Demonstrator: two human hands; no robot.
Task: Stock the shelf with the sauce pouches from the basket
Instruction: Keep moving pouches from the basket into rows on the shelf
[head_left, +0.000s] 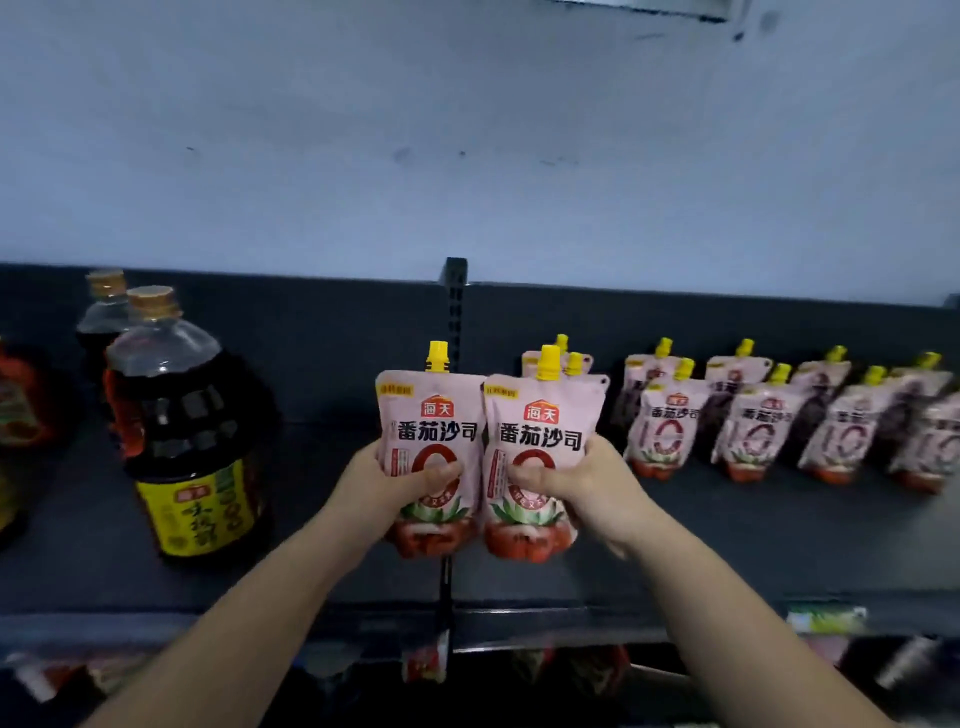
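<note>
Two pink sauce pouches with yellow caps are held upright side by side over the dark shelf (727, 551). My left hand (395, 483) grips the left pouch (431, 415) around its middle, thumb across the front. My right hand (576, 483) grips the right pouch (540, 421) the same way. Their red bottoms hang just above the shelf near its front. Behind the right pouch stand more pouches (576, 364), and several matching pouches (758, 421) line the shelf to the right in two rows. The basket is out of view.
A large dark sauce bottle (182, 426) with a yellow label stands on the shelf at the left, a second bottle (104, 317) behind it. A slotted upright post (455, 306) splits the back panel. A lower shelf with goods (426, 660) shows below.
</note>
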